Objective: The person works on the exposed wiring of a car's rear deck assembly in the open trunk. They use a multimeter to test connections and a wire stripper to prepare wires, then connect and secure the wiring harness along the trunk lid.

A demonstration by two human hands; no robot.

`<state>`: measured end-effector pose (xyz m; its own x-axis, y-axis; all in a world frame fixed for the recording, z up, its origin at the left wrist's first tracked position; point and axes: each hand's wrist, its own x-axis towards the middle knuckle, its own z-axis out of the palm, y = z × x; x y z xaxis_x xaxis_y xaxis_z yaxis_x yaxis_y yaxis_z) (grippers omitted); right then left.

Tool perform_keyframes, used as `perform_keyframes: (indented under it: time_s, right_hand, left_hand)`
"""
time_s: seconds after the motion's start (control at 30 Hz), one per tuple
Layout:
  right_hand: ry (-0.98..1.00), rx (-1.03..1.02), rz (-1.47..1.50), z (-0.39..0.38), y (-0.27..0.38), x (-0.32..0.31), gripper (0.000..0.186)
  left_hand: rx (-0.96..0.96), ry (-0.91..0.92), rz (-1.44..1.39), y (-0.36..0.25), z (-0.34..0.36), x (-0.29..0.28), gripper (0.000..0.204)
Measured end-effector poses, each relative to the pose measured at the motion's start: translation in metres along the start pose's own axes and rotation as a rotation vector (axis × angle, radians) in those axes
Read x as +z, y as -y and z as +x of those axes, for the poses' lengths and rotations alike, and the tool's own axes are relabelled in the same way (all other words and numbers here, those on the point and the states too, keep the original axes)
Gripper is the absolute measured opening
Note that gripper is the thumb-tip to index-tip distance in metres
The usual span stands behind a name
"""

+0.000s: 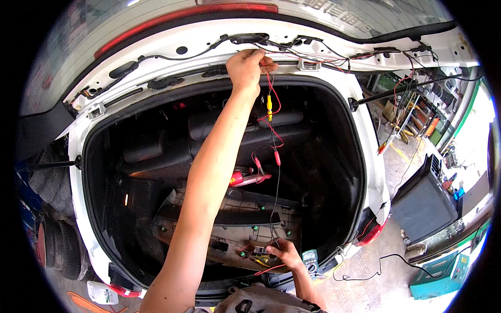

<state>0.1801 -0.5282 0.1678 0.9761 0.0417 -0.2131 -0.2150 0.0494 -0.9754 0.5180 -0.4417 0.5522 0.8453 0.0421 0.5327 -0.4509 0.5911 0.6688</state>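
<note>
My left hand [245,69] reaches up to the raised white trunk lid [182,50], fingers pinched on thin red and black wires [269,78]. A yellow connector [269,103] hangs below it. Lower on the wires dangle two small red clips [277,158]. A black lead [277,195] runs down from one clip to my right hand [285,253], whose fingers are closed around it at the trunk's near edge. Small tools or parts with yellow handles [261,260] lie beside those fingers, partly covered. A blue-grey multimeter [310,261] rests just right of my right hand.
In the open trunk, a red-ended tool [239,178] lies above a loose trim panel [224,235] with green clips. Lid struts [407,89] stand on both sides. Tires [61,248] are stacked at left. A dark cabinet [425,195] and a teal box [439,276] stand at right.
</note>
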Motion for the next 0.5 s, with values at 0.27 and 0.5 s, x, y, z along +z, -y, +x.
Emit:
perform_keyframes:
  time_s: [0.27,0.5]
  right_hand:
    - [0.065,-0.094,-0.120,0.049,-0.014,-0.005,0.028]
    - [-0.111,-0.362,-0.463,0.099,0.070,-0.039,0.024]
  left_hand:
    - [-0.020,0.032,0.033,-0.001,-0.001,0.000,0.015]
    - [0.017,0.002,-0.023,-0.003,0.003,-0.006,0.014]
